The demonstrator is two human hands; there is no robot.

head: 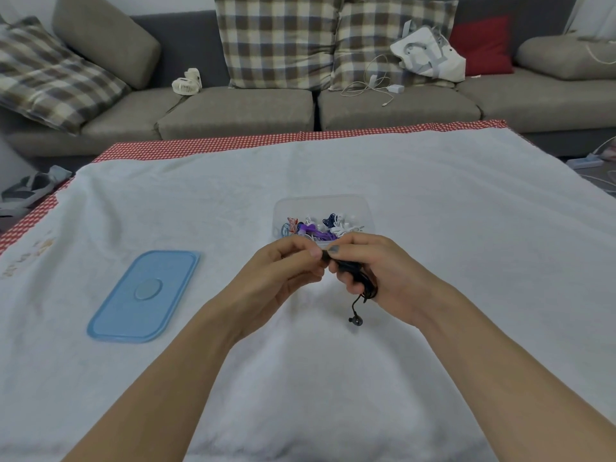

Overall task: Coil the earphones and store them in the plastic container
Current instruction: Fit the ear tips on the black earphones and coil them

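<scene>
Black earphones [354,273] are bunched into a coil between both hands, just in front of the clear plastic container [321,204]. My right hand [373,275] wraps the coil, and one earbud dangles below it on a short length of cord. My left hand [283,268] pinches the coil's left end with thumb and fingertips. The container stands open on the white cloth and holds several coiled earphones in purple, white, blue and red. Its blue lid [145,296] lies flat to the left.
A white cloth with a red checked border [200,145] covers the table. Behind the table stands a grey sofa [233,108] with plaid cushions, a small white fan [186,82], loose white cables [373,82] and a white bag [430,55].
</scene>
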